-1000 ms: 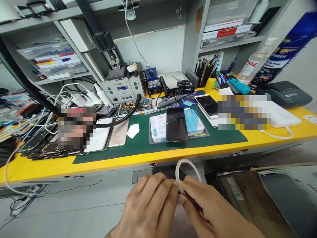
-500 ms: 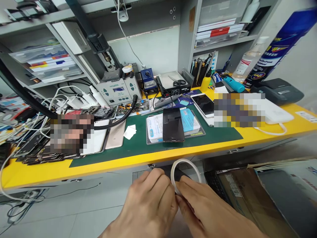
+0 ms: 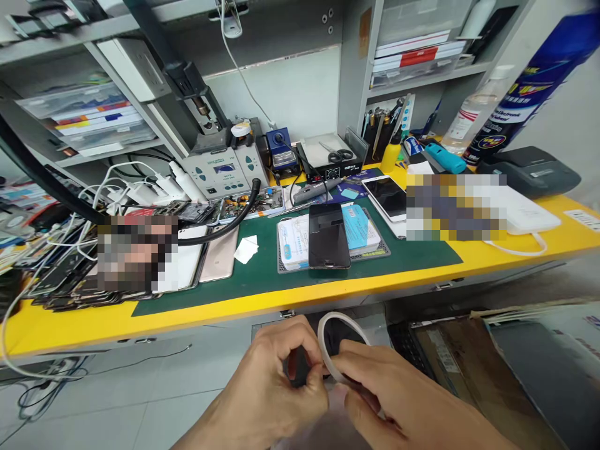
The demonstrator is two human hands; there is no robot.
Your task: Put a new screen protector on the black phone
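A white ring, like a narrow roll of tape, is in my right hand, whose fingers close on its near side. My left hand is just left of the ring, thumb and fingertips pinched together near its edge; whatever is between them is too small to make out. Both hands are below the front edge of the bench. Beyond them a black phone lies on a stack of cards on the green mat.
The yellow bench edge runs in front of my hands. Stacked phones and a gold phone lie left, a white phone right. A black hose arches over the left side. Cardboard is at lower right.
My left hand has turned from a closed fist to a thumb-and-finger pinch, with a gap showing inside it. The ring has tilted and shifted slightly left and down with my right hand.
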